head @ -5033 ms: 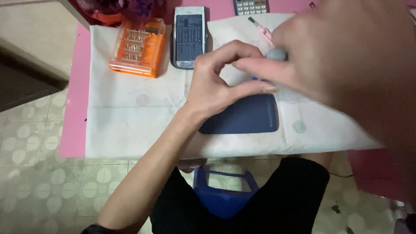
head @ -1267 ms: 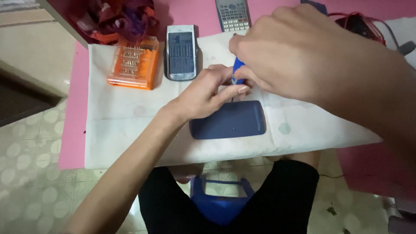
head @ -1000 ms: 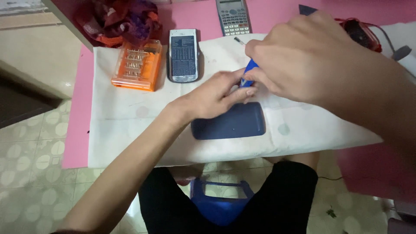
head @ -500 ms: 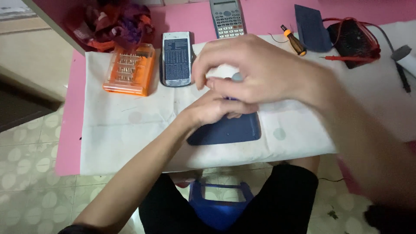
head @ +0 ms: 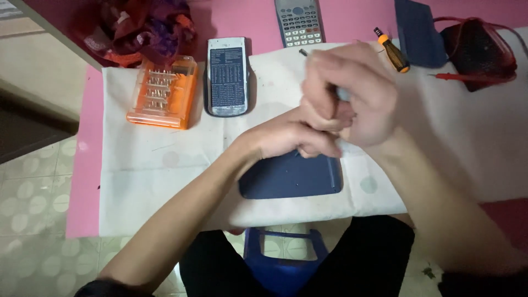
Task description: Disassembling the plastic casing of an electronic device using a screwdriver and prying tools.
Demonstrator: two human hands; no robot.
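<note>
Resting on the top edge of a dark blue, flat, rounded-corner plastic device [head: 291,177], the left hand [head: 291,136] lies with its fingers curled down against the casing, though the pictures do not show whether they actually clamp it. Directly above and touching it, the right hand [head: 352,96] is bunched with its fingertips pressed together around something small and greyish that is blurred and mostly hidden, so what it pinches cannot be told. The dark blue device lies flat just below both hands on a white cloth sheet [head: 143,181] spread over a pink table top [head: 85,181]. Up and to the left of the hands stands a grey calculator with its dark back plate showing [head: 226,77], and further left, just beside it, an orange transparent box of screwdriver bits [head: 162,92]. Beyond the hands lies a second grey calculator with rows of keys [head: 300,22]. Up and to the right of the right hand sit a small orange-handled screwdriver [head: 391,50], a dark blue flat cover [head: 419,32] and a dark mesh pouch [head: 478,47] with a red cord.
</note>
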